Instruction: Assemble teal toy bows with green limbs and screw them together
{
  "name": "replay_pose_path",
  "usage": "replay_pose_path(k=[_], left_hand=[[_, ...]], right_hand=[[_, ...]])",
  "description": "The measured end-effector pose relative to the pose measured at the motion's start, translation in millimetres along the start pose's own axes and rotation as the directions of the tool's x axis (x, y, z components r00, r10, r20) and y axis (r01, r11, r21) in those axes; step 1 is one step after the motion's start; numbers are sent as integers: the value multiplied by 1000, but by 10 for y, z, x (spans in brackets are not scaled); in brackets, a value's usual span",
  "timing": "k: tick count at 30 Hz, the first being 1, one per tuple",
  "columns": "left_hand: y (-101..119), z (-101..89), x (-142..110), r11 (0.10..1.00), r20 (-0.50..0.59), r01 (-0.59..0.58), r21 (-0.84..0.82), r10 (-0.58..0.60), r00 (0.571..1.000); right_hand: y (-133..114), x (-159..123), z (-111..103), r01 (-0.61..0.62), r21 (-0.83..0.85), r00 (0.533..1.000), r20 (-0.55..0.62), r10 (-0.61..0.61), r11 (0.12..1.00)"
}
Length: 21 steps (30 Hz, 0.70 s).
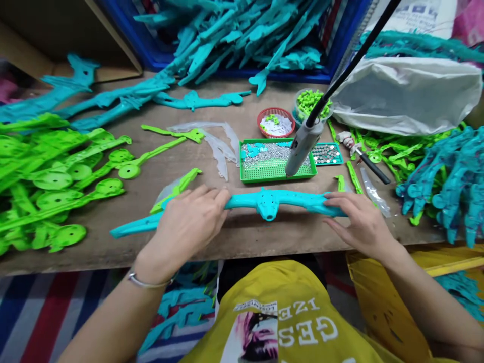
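Observation:
A long turquoise plastic bow-shaped part [267,204] lies across the front of the workbench, its knobbed middle facing me. My left hand [194,214] is closed over its left half, and the tapered end sticks out past my wrist. Around its right end curl the fingers of my right hand [359,219], thumb beneath. Behind my left hand, a lime-green strip [181,186] lies partly covered. Just beyond the bow-shaped part sits a green tray [278,176] with small silver screws and turquoise bits. An electric screwdriver [302,148] hangs above that tray on a black cord.
Lime-green parts [56,189] pile up at left. A blue crate [151,55] of turquoise parts stands behind. A red basket [260,126], a tub of green pieces [310,103] and a small turquoise tray [338,161] are nearby. A black-handled tool [372,166] and turquoise assemblies [446,176] lie right.

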<state>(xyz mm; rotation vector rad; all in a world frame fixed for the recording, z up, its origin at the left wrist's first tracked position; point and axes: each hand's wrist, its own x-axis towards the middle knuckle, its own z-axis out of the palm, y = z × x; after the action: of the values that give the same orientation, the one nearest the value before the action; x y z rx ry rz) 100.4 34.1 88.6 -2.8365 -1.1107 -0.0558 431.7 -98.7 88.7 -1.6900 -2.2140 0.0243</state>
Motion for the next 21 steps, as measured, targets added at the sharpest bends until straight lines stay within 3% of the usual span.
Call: replay_pose_path(k=[3, 5, 8, 12, 14, 17, 21], left_hand=[[-114, -131, 37, 997, -102, -38, 71, 46, 994], [-234, -184, -27, 992, -198, 12, 129, 14, 980], [-454, -221, -204, 993, -328, 71, 92, -37, 944], [-641, -204, -390, 999, -381, -11, -34, -3, 924], [-677, -164, -398, 999, -394, -2, -50, -18, 919], [-691, -92, -347, 1000, -478, 7, 4, -4, 878], [-597, 0, -393, 998, -554, -20, 60, 50, 831]], right_hand=[[73, 7, 43, 12, 46, 982, -191, -3, 999], [137, 53, 47, 39, 66, 969, -247, -22, 997], [222, 111, 9, 84, 65, 959, -276, -63, 994], [309, 119, -19, 122, 28, 944, -312, -107, 992], [352, 116, 8, 92, 14, 941, -329, -82, 996], [368, 104, 66, 30, 59, 949, -317, -10, 998], [233, 13, 123, 54, 84, 942, -335, -23, 995]])
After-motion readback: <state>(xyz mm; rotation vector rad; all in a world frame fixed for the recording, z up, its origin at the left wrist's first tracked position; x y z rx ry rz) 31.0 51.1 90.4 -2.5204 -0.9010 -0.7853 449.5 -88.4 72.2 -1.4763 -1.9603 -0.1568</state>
